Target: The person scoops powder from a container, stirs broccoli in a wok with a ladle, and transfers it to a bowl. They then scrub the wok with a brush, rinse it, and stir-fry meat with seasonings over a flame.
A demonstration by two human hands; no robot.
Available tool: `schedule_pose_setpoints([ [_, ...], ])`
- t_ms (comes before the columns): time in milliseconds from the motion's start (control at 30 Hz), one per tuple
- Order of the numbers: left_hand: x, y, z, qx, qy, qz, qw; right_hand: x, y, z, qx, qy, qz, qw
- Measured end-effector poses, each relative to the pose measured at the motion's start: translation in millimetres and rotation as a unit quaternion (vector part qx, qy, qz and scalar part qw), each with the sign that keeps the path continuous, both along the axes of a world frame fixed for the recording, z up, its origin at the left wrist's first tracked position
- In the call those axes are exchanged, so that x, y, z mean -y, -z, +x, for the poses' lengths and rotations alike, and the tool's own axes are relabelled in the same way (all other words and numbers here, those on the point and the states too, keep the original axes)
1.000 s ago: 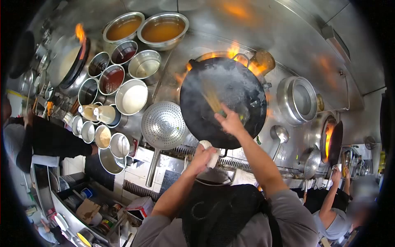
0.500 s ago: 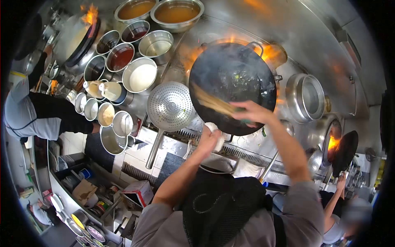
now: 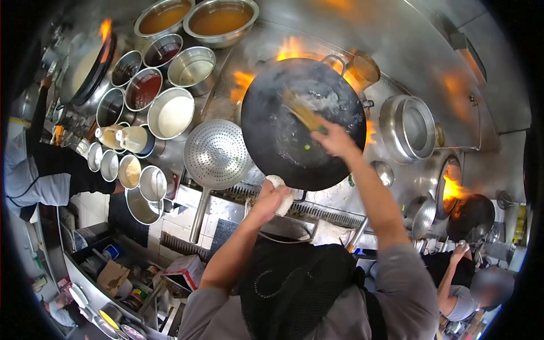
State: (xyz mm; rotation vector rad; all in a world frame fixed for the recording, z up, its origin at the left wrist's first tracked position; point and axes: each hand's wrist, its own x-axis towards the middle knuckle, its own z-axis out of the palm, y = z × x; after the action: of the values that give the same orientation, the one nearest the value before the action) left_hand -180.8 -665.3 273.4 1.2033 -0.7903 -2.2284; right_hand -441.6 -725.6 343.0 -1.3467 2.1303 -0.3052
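A large black wok (image 3: 266,136) sits over flames, with steam and a little water inside. My right hand (image 3: 337,140) is closed round the handle of a bamboo wok brush (image 3: 303,112), whose blurred bristles are in the upper middle of the wok. Small green scraps lie on the wok's surface. At the near left rim, my left hand (image 3: 268,203) grips a folded white cloth (image 3: 285,205). Whether the cloth is wrapped round a wok handle is hidden. A perforated strainer (image 3: 215,156) with a long handle rests just left of the wok.
Flames (image 3: 290,48) rise behind the wok. Steel pots of sauces, including a white one (image 3: 171,114), and broth bowls (image 3: 221,24) stand at left. Stacked steel pots (image 3: 416,129) are at right. One co-worker (image 3: 42,164) stands left, another (image 3: 462,294) right by a second wok (image 3: 471,218).
My right hand has swept the brush from the wok's left side up towards its upper middle. The left hand still grips the cloth. At right, the co-worker's wok has changed its tilt.
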Motion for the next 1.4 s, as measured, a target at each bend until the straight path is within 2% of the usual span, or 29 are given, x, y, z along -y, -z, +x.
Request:
schedule_pose_setpoints([
  [33, -1.3, 0.7, 1.5, -0.002, 0.001, 0.001, 1.000, -5.5, 38.6, 12.1, -0.054, -0.013, -0.103, 0.993],
  [100, -4.0, 8.5, 3.4, -0.006, 0.009, 0.013, 1.000, -30.6, 14.2, 37.2, -0.004, -0.023, -0.011, 1.000],
  [133, -4.7, 9.5, 2.0, 0.000, -0.003, -0.004, 1.000, -55.2, 13.6, 24.2, -0.006, -0.076, -0.030, 0.997],
  [200, -4.1, 5.2, 3.5, -0.005, -0.006, -0.027, 1.000, -83.6, -20.2, -17.6, -0.057, -0.117, 0.067, 0.989],
  [267, 0.0, 6.5, 4.0, -0.012, 0.005, -0.020, 1.000, -82.7, -6.0, -82.0, -0.145, -0.127, 0.005, 0.981],
  [300, 0.5, 6.5, 4.4, -0.017, 0.017, -0.011, 1.000, -58.8, -6.9, -82.1, -0.144, -0.127, 0.005, 0.981],
  [367, 1.2, 5.3, 4.1, -0.005, 0.025, 0.017, 1.000, -3.7, -14.3, -51.4, 0.024, 0.083, 0.053, 0.995],
  [433, 1.8, 4.0, 5.1, 0.033, 0.032, 0.054, 0.997, 10.9, -7.9, 3.3, 0.128, 0.131, 0.022, 0.983],
  [500, 0.6, 11.2, 9.6, 0.014, 0.034, 0.067, 0.997, 4.4, 24.3, 40.0, 0.140, 0.125, -0.019, 0.982],
  [567, 1.2, 15.5, 5.4, -0.008, 0.035, 0.075, 0.997, -12.9, 3.1, 70.2, 0.178, 0.121, 0.046, 0.975],
  [600, 0.8, 16.7, 4.4, -0.009, 0.025, 0.055, 0.998, -32.6, 10.6, 67.5, 0.178, 0.126, 0.041, 0.975],
  [667, -1.7, 16.1, 5.4, -0.007, 0.023, 0.036, 0.999, -76.1, 33.5, 43.5, 0.037, -0.078, -0.052, 0.995],
  [700, -3.3, 14.7, 6.0, -0.007, 0.014, 0.034, 0.999, -90.4, -9.7, 34.2, 0.021, -0.090, 0.075, 0.993],
  [733, -3.0, 13.2, 7.2, -0.007, 0.003, 0.032, 0.999, -100.9, -38.2, 20.0, -0.008, -0.104, 0.129, 0.986],
  [800, -1.6, 1.5, 8.6, -0.011, 0.011, 0.051, 0.999, -114.3, -40.7, -29.0, -0.162, -0.103, 0.176, 0.965],
  [833, 1.3, -1.9, 6.8, -0.023, 0.009, 0.067, 0.997, -99.1, -40.4, -48.6, -0.195, -0.094, 0.206, 0.954],
  [867, 3.1, -1.5, 7.7, -0.020, 0.007, 0.069, 0.997, -89.6, -21.1, -70.1, -0.207, -0.071, 0.092, 0.971],
  [900, 4.1, -1.1, 8.7, -0.021, 0.026, 0.066, 0.997, -61.2, -11.1, -70.6, -0.195, -0.010, 0.040, 0.980],
  [933, 3.9, -1.5, 9.6, -0.023, 0.043, 0.062, 0.997, -38.1, 33.8, -87.1, -0.144, -0.014, -0.080, 0.986],
  [967, 4.8, -2.4, 9.1, -0.021, 0.039, 0.060, 0.997, -19.7, 12.3, -57.5, -0.007, 0.075, -0.014, 0.997],
  [1000, 5.7, -4.0, 8.6, -0.012, 0.035, 0.059, 0.998, 2.3, -12.6, -12.7, 0.130, 0.164, 0.052, 0.977],
  [1100, 3.9, -8.8, 6.3, -0.002, 0.018, 0.062, 0.998, 1.5, 5.9, 52.3, 0.243, 0.130, 0.007, 0.961],
  [1133, 3.7, -9.5, 4.9, 0.000, 0.002, 0.068, 0.998, -3.8, 3.2, 69.3, 0.238, 0.133, 0.022, 0.962],
  [1167, 3.7, -6.8, 4.3, -0.002, 0.004, 0.065, 0.998, -14.3, 2.1, 75.3, 0.249, 0.088, 0.024, 0.964],
  [1233, 4.8, 2.9, 5.3, -0.028, 0.024, 0.027, 0.999, -47.8, -12.6, 66.1, 0.239, 0.035, 0.110, 0.964],
  [1267, 3.8, 6.1, 5.0, -0.027, 0.028, 0.027, 0.999, -72.2, -6.4, 47.7, 0.108, -0.071, 0.061, 0.990],
  [1300, 1.5, 9.3, 3.5, -0.030, 0.010, 0.025, 0.999, -95.4, 1.0, 25.3, -0.025, -0.175, 0.011, 0.984],
  [1367, -0.1, 13.7, 7.8, -0.029, -0.008, 0.027, 0.999, -103.6, -60.3, -12.8, -0.078, -0.145, 0.191, 0.968],
  [1400, 1.1, 14.7, 8.5, -0.028, 0.006, 0.045, 0.999, -98.6, -66.9, -33.5, -0.138, -0.126, 0.199, 0.962],
])
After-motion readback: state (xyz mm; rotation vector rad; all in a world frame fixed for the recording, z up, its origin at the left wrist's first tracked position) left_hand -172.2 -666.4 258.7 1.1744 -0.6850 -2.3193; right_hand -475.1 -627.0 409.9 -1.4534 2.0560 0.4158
